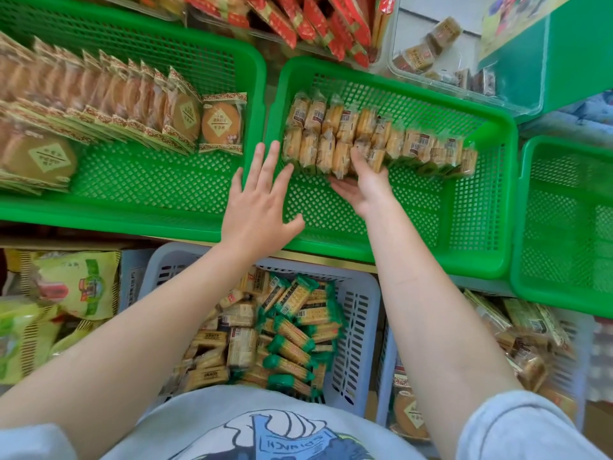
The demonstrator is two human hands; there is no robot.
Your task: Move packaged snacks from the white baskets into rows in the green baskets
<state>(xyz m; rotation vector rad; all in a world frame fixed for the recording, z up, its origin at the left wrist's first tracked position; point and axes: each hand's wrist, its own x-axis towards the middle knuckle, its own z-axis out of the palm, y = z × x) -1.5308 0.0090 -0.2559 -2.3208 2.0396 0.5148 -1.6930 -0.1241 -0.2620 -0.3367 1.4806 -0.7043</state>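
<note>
The middle green basket [481, 207] holds rows of small cracker packs [335, 134] standing on edge along its far side. My right hand [368, 185] reaches into this basket, its fingers pressed against the front row of packs. Whether it grips a pack I cannot tell. My left hand [262, 207] hovers open, fingers spread, over the basket's near left corner and holds nothing. Below, between my arms, a white basket [360, 313] is heaped with loose cracker packs [292, 327] in yellow and green wrappers.
The left green basket [139, 207] holds rows of round cake packs [99, 104]. Another green basket [564, 247] sits at the right. A second white basket [567, 370] with packs is at lower right. Red packets [298, 18] and a clear bin [441, 48] lie behind.
</note>
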